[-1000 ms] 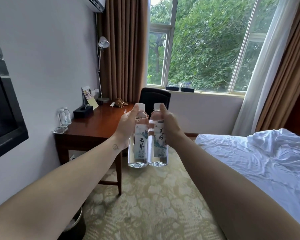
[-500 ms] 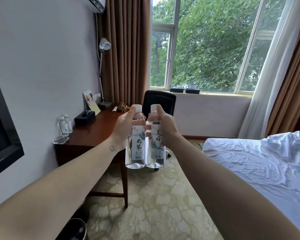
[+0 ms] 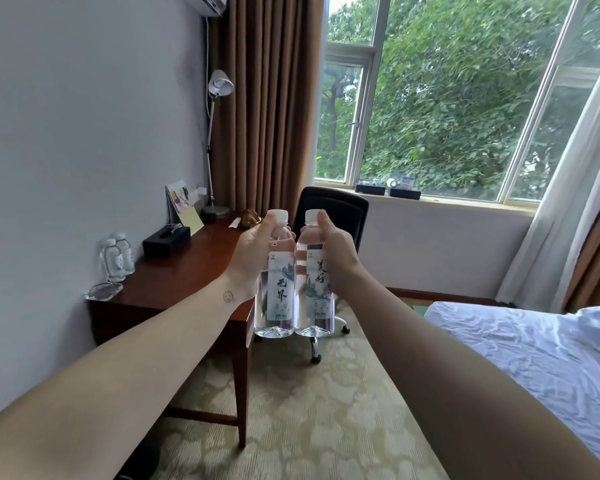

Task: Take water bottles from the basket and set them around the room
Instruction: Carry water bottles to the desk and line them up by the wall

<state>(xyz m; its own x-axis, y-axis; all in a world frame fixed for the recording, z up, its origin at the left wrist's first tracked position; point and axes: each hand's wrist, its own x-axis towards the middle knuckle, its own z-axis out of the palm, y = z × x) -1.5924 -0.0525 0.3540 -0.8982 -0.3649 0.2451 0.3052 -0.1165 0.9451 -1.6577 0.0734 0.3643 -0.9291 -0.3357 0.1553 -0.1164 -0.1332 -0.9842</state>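
Left bottle (image 3: 278, 292) label reads 无界 in black brush script over a pale ink-wash print. Right bottle (image 3: 317, 294) label reads 美好, same style. Small print at each label's foot is too fine to read. Both bottles are upright, long axis vertical, white caps up, sides touching, held in mid-air in front of the table (image 3: 187, 271) corner & a black chair (image 3: 336, 209). Left hand (image 3: 252, 259) wraps the left bottle's shoulder, thumb up near the cap; right hand (image 3: 338, 256) grips the right bottle likewise. Fingers are mostly hidden behind the bottles. Two more bottles (image 3: 118, 258) stand on the table by the wall, labels blurred.
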